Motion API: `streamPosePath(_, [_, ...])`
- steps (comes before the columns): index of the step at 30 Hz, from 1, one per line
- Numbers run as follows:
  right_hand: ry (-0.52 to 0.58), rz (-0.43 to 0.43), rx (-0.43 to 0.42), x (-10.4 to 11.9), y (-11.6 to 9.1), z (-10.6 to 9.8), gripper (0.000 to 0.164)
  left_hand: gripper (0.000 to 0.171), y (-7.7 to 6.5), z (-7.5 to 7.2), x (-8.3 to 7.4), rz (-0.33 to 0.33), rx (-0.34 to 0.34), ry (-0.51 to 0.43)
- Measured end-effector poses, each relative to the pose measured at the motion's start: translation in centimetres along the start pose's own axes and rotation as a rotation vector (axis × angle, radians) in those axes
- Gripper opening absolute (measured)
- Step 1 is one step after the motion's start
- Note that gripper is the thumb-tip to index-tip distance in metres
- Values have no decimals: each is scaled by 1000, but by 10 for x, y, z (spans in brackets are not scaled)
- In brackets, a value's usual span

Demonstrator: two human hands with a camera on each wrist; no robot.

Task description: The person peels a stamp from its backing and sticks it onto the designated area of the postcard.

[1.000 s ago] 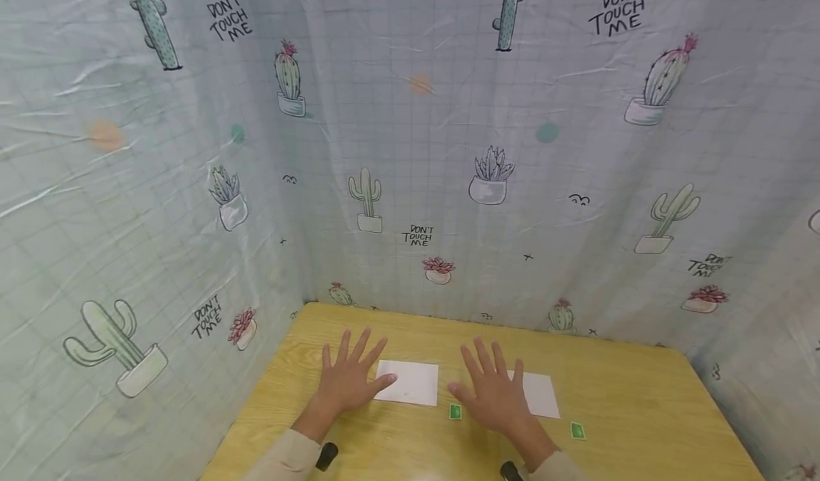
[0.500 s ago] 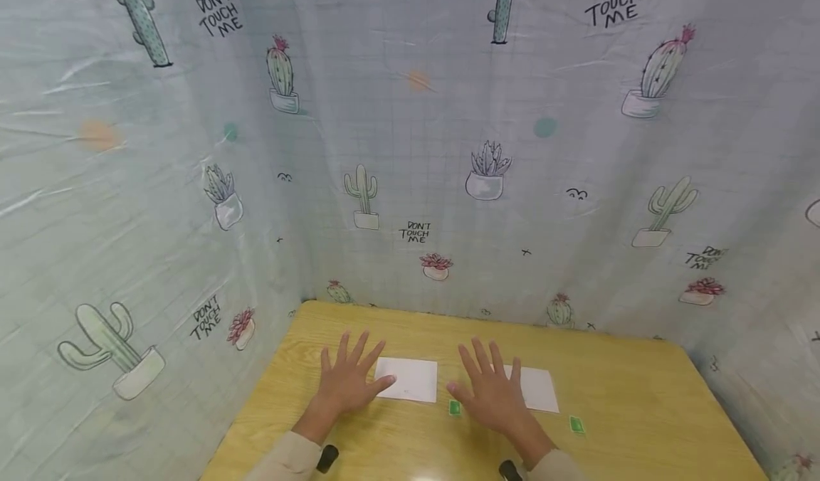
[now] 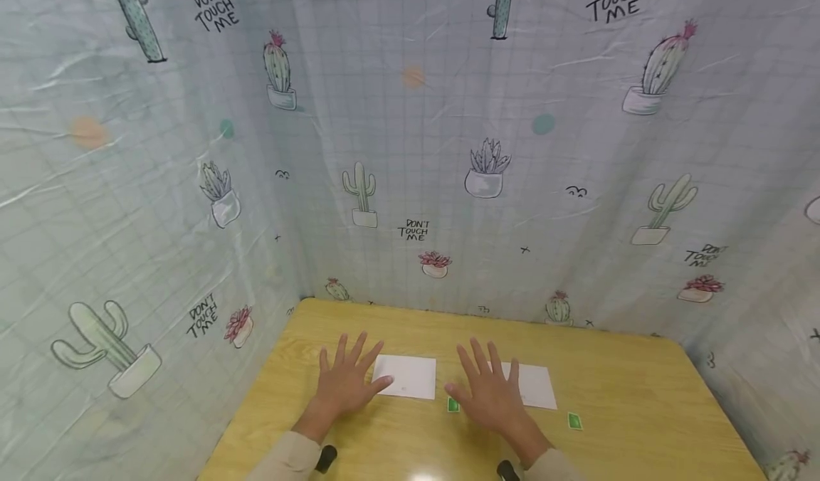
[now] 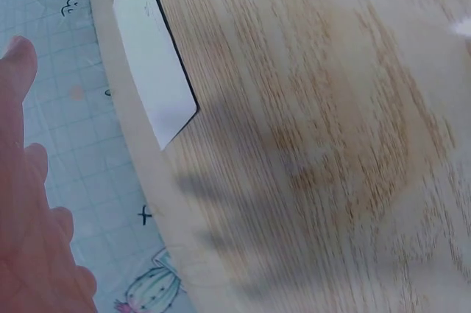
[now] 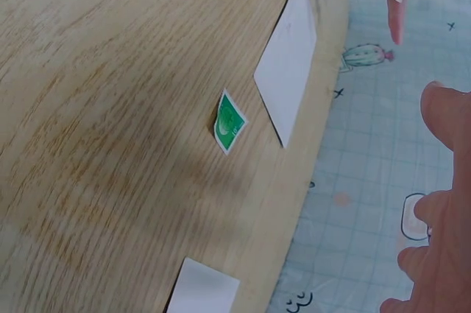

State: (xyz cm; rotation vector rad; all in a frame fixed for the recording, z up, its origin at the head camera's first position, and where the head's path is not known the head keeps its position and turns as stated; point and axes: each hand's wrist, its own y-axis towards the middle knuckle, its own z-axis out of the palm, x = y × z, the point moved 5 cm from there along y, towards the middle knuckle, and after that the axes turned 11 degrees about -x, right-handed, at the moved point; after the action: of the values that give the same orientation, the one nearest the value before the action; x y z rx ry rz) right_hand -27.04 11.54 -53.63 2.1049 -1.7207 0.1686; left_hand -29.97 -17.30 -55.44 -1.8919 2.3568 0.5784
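Observation:
My left hand (image 3: 346,383) is held above the table, fingers spread, palm down and holding nothing. Just right of it lies a flat white rectangular paper (image 3: 413,378), which its thumb overlaps in the head view. My right hand (image 3: 492,394), also spread and holding nothing, covers part of a second white paper (image 3: 537,387). A small green stamp-like piece with a white border (image 3: 453,404) lies by the right thumb; it shows curled at the edges in the right wrist view (image 5: 229,123). Another such green piece (image 3: 574,421) lies right of the right hand.
The yellow wood-grain table (image 3: 640,395) has rounded back corners. A curtain with printed cacti (image 3: 410,146) hangs behind it and along both sides. A dark wrist-camera piece (image 3: 327,458) shows under the left wrist, and another dark piece (image 3: 507,470) under the right.
The head view has shifted slightly, so the curtain prints sit a little higher and further left. Both hands keep the same spread pose, and the papers and green pieces stay in place.

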Motion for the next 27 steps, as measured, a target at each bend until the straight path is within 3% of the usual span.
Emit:
streamPosePath(14, [2,-24,-43,0,-1,3,80,76,-1,1,-1,2,1,12])
streamPosePath(27, [4,-9,-34,-5,-5,15,79,78,-1,16,3,6,2,-6])
